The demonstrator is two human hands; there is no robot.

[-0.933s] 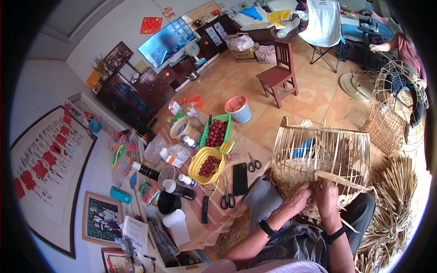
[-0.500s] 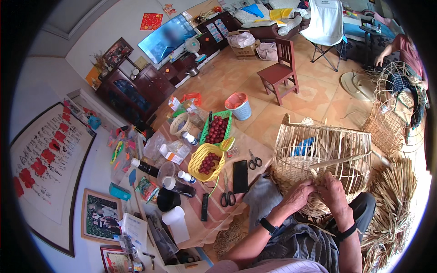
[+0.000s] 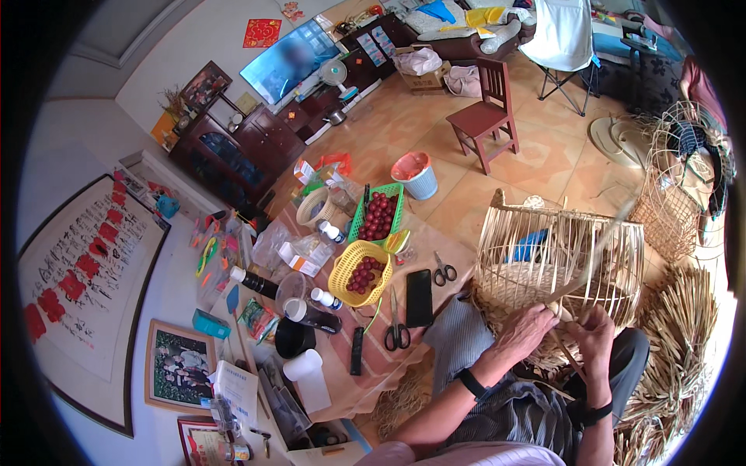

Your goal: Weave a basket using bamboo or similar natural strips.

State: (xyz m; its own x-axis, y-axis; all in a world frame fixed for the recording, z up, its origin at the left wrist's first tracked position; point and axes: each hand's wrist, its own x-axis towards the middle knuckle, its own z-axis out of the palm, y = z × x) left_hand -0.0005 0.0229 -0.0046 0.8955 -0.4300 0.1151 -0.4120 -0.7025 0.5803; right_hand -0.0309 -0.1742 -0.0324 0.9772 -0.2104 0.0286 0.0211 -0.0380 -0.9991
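Observation:
In my lap rests a partly woven basket (image 3: 513, 289) of pale plant strips, lying on its side with upright stakes and gaps between them. My left hand (image 3: 528, 332) is closed at its near edge, fingers pinched on a pale flat strip (image 3: 570, 357). Close beside it, my right hand (image 3: 595, 335) is closed too, thumb and fingers pinching the same spot. One end of a strip sticks up past the stakes, blurred by motion. Something blue shows through the basket's side. What lies under my fingertips is partly hidden.
Bundled dry strips (image 3: 676, 349) lie at my right. On the left, a low table holds scissors (image 3: 396, 334), a phone (image 3: 419, 298), a yellow basket (image 3: 342, 272) and a green basket (image 3: 398, 203) of red fruit. Beyond are a bin (image 3: 420, 185) and a chair (image 3: 478, 120); another person sits far right.
Both hands have shifted slightly and my right hand has moved away from the left to the right. A strip end now swings up across the basket. The view has tilted a little.

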